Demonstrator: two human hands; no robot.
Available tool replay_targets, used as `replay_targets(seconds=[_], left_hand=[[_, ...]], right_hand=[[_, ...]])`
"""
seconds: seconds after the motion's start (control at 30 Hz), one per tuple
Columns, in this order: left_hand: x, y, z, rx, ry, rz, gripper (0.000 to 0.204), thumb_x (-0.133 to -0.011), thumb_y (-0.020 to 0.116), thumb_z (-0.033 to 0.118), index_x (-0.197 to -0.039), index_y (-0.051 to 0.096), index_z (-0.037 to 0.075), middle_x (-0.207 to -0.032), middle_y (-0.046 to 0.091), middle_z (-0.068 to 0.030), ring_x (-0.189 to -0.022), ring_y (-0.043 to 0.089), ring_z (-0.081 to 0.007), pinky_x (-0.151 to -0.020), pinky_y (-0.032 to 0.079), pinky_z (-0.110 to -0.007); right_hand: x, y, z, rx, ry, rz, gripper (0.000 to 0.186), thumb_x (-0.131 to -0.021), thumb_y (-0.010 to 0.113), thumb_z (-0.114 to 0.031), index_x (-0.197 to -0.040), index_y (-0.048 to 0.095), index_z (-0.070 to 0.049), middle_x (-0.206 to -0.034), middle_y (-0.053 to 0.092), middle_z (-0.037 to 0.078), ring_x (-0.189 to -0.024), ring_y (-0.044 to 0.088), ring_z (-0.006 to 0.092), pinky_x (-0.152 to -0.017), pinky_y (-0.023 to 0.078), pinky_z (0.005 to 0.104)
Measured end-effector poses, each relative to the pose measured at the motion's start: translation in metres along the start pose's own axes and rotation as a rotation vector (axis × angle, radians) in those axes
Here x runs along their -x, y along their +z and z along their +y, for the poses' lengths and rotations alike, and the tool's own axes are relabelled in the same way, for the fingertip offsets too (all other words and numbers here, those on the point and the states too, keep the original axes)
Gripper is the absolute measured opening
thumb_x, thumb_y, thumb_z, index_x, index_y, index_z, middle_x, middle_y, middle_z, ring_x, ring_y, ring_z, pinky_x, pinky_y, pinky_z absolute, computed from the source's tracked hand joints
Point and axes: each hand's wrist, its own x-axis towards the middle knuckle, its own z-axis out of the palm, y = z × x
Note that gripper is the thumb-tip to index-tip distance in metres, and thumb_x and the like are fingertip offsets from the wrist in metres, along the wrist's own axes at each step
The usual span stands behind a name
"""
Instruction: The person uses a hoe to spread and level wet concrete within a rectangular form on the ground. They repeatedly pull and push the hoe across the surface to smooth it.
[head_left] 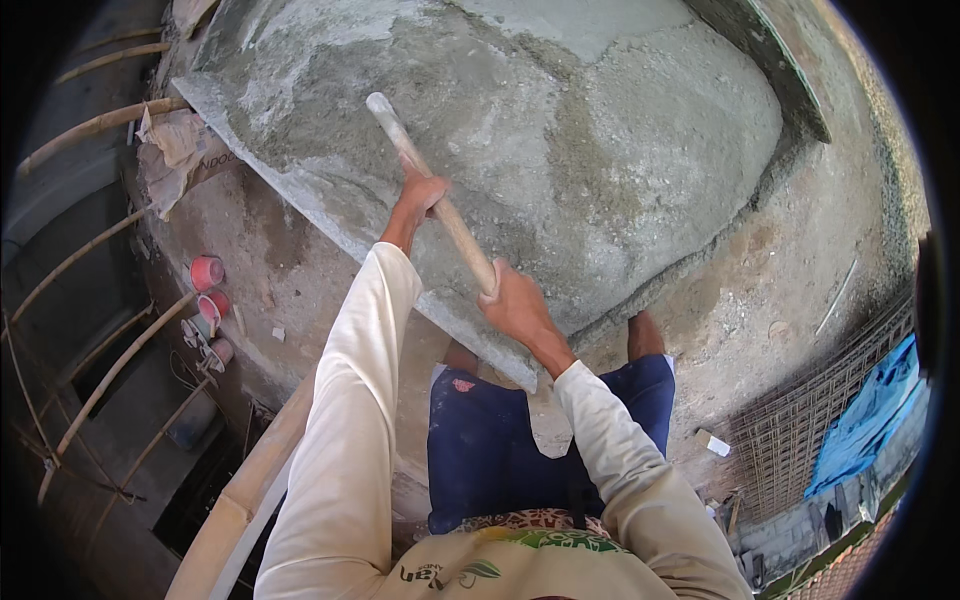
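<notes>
My left hand [420, 195] is closed around the upper part of a pale wooden handle [450, 225] with a whitened top end. My right hand [515, 300] grips it lower down; I cannot make out a tool head. Both hands are over a broad bed of grey powdery mortar mix [660, 130], bordered by a pale board edge [260, 165] on the left and a dark upright board [775, 60] at the upper right. My legs in dark blue shorts stand at the near side of the mix.
Bamboo poles [100, 124] line the left edge beside a torn sack [175, 160] and red buckets [207, 270]. A thick bamboo pole [235, 510] lies at lower left. Stacked wire mesh [790, 430], a blue tarp [860, 410] and a small white object [712, 442] are at right.
</notes>
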Motion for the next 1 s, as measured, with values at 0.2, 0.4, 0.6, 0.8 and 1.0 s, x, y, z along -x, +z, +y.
replay_targets(seconds=[0.2,0.4,0.6,0.8,1.0], left_hand=[[-0.021,0.035,-0.015,0.771,-0.255,-0.088,0.050,-0.093,0.077,0.015,-0.130,0.044,0.009,-0.101,0.058,-0.0121,-0.075,0.063,-0.0260,-0.068,0.060,-0.045],[0.070,0.207,0.022,1.195,-0.472,-0.309,0.020,-0.098,0.071,0.009,-0.089,0.053,0.012,-0.072,0.054,-0.0039,-0.069,0.057,-0.0203,-0.069,0.055,-0.041],[0.144,0.276,0.061,1.156,-0.571,-0.471,0.015,-0.094,0.070,0.005,-0.098,0.056,0.009,-0.089,0.054,-0.0093,-0.079,0.057,-0.0280,-0.083,0.053,-0.056],[0.089,0.065,0.154,0.910,0.219,-0.025,0.033,-0.089,0.074,-0.001,-0.113,0.052,-0.002,-0.090,0.060,-0.0121,-0.068,0.064,-0.0218,-0.060,0.056,-0.040],[-0.022,-0.100,0.167,-0.411,0.719,0.881,0.101,-0.091,0.068,0.011,-0.166,0.002,-0.008,-0.142,0.058,-0.0373,-0.113,0.072,-0.0447,-0.106,0.052,-0.054]], right_hand=[[0.091,-0.168,0.035,0.227,-0.167,-0.093,0.027,-0.088,0.072,-0.013,-0.110,0.061,-0.003,-0.095,0.073,0.024,-0.094,0.071,0.0474,-0.081,0.055,0.0586],[0.227,-0.336,0.105,0.540,-0.120,0.008,0.025,-0.079,0.070,-0.007,-0.103,0.061,-0.008,-0.085,0.068,0.018,-0.084,0.068,0.0450,-0.073,0.054,0.0541],[0.299,-0.323,0.235,0.453,0.078,0.238,0.016,-0.083,0.070,-0.009,-0.096,0.061,-0.006,-0.089,0.065,0.021,-0.087,0.064,0.0475,-0.075,0.051,0.0552],[0.093,-0.107,0.169,0.033,-0.212,0.256,0.024,-0.096,0.076,-0.020,-0.099,0.059,-0.004,-0.090,0.063,0.024,-0.087,0.062,0.0466,-0.075,0.049,0.0507],[-0.154,0.001,-0.110,-0.165,-0.470,0.153,0.040,-0.092,0.077,-0.028,-0.116,0.057,-0.005,-0.106,0.071,0.026,-0.099,0.068,0.0505,-0.083,0.051,0.0551]])
